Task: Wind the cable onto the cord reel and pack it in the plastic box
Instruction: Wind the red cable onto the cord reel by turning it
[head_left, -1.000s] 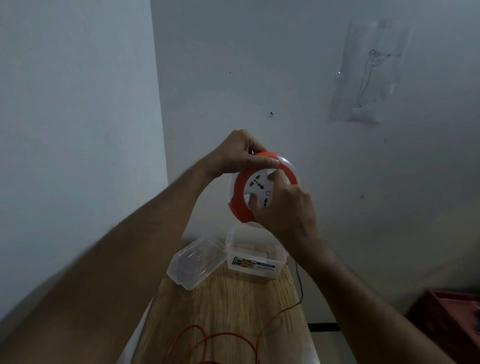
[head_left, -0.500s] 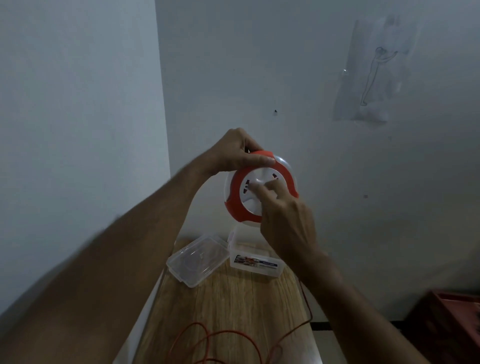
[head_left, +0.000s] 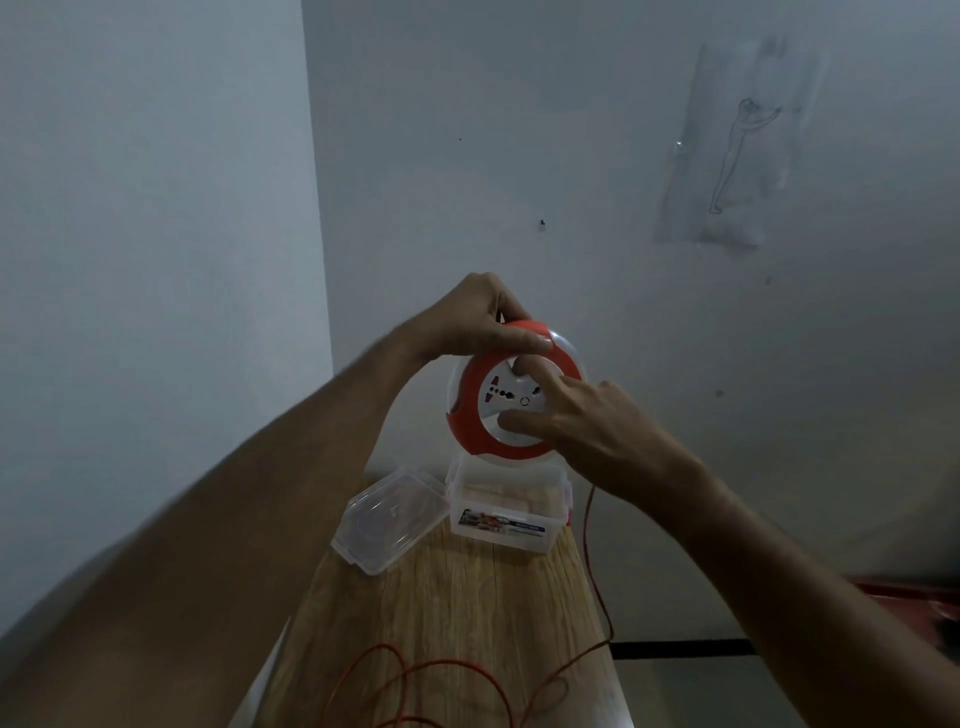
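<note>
I hold a round red and white cord reel (head_left: 470, 415) up in the air above the table. My left hand (head_left: 475, 319) grips its top rim. My right hand (head_left: 582, 421) has its thumb and fingers curled on the white socket hub in the middle. A thin red cable (head_left: 589, 540) hangs from the reel's right side and lies in loose loops on the wooden table (head_left: 467, 613). Below the reel stands the clear plastic box (head_left: 501, 514), open, with its clear lid (head_left: 389, 519) lying to its left.
Grey walls stand close behind and to the left of the narrow table. A dark red crate (head_left: 914, 597) sits on the floor at the right edge. The table's right edge drops to the floor beside the hanging cable.
My right hand has turned on the hub, moving from over the reel's face toward its right side, and the socket face has rotated. The left hand kept its grip on the rim.
</note>
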